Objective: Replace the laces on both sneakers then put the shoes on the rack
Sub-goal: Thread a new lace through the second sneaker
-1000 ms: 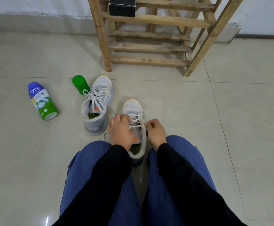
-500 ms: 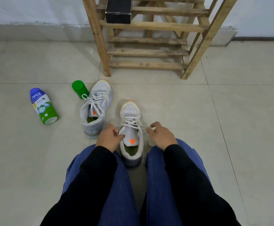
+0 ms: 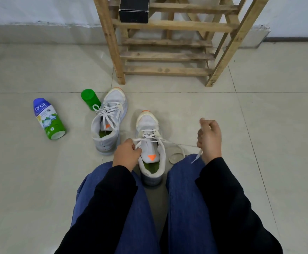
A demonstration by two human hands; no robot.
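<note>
Done, seemingly: far sneaker (image 3: 112, 99), sitting laced. In progress: near sneaker (image 3: 147, 121); your left hand (image 3: 126, 154) and right hand (image 3: 210, 140) are each pinching its lace (image 3: 178, 143). Pending: rack (image 3: 167, 55), awaiting both.

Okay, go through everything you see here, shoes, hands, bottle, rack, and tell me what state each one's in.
Near sneaker: upright on floor, laced, untied.
Lace: pulled taut rightward, end dangling.
Left hand: pinches the lace beside the eyelets.
Right hand: grips the lace.
Far sneaker: upright on floor, laced, ends loose.
Bottle: lying on its side.
Rack: standing, no shoes on it.
Black box: on a rack shelf.
</note>
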